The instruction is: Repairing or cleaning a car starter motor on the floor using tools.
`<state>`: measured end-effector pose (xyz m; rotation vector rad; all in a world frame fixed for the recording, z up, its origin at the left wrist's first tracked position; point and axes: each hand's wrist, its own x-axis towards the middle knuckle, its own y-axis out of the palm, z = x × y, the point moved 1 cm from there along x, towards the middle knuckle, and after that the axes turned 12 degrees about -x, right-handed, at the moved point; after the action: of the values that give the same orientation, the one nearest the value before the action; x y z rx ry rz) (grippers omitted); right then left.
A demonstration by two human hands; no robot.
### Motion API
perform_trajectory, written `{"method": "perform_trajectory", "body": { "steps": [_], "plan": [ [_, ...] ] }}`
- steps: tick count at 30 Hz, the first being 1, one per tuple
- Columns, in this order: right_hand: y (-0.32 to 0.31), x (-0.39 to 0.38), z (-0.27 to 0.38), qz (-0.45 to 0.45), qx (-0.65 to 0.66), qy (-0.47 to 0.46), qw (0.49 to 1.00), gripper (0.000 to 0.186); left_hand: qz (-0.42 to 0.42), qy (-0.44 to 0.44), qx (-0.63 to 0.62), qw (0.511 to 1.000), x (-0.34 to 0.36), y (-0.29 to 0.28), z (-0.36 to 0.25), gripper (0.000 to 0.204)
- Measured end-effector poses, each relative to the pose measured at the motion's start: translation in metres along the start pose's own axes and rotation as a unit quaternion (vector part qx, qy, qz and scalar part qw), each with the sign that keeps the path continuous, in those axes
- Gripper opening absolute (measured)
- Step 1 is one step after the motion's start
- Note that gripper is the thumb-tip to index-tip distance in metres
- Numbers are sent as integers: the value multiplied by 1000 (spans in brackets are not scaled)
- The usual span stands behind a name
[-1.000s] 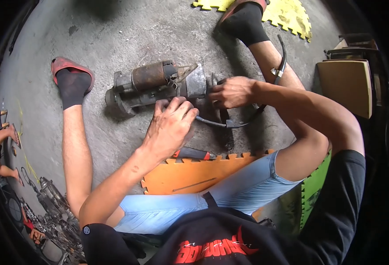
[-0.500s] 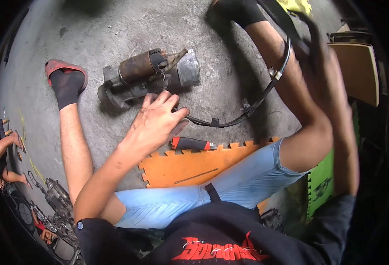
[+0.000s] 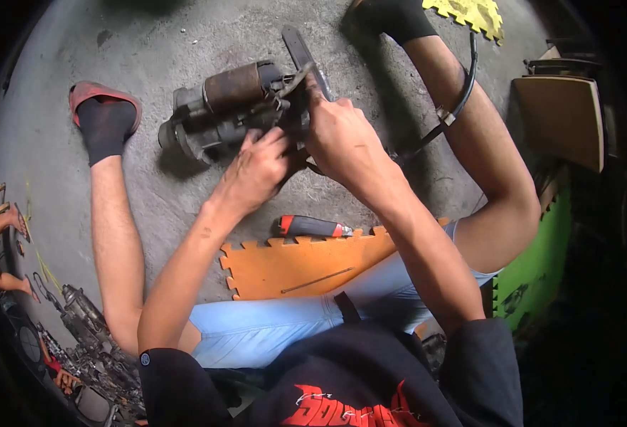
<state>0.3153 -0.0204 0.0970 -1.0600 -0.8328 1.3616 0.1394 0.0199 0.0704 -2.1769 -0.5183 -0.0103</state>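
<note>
Change: both hands are now closing on the grimy cylindrical metal starter motor (image 3: 238,107); half a second ago only the left hand was hovering near it and the right arm was swung away to the side.
Left hand: the left hand (image 3: 256,171) is pressing its fingers against the motor's housing end, curled round the casting, gripping rather than resting.
Right hand: the right hand (image 3: 342,135) is clamping over the same end, thumb up near a flat grey metal blade-like tool (image 3: 298,46) that is sticking out past the knuckles; whether it is holding that tool, I cannot tell.
Motor's place: lying on its side on the grey concrete floor (image 3: 185,35), between the outstretched legs.
Meaning: two-handed work on the housing end is seemingly resuming.
Nearby: a red-and-black handled screwdriver (image 3: 313,226) is lying untouched by the orange foam interlocking mat (image 3: 299,267); a black cable (image 3: 452,107) is trailing over the right leg.
</note>
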Motion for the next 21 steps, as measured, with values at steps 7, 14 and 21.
{"method": "perform_trajectory", "body": {
  "steps": [7,14,21],
  "plan": [
    [6,-58,5,68,-5,50,996,89,17,-4,-31,999,-4,20,7,19],
    [-8,7,6,26,-32,35,999,82,-91,18,92,991,-4,-12,0,19],
    [-3,17,-4,52,-37,12,998,82,-158,-160,152,962,40,-93,64,90]
  ]
}}
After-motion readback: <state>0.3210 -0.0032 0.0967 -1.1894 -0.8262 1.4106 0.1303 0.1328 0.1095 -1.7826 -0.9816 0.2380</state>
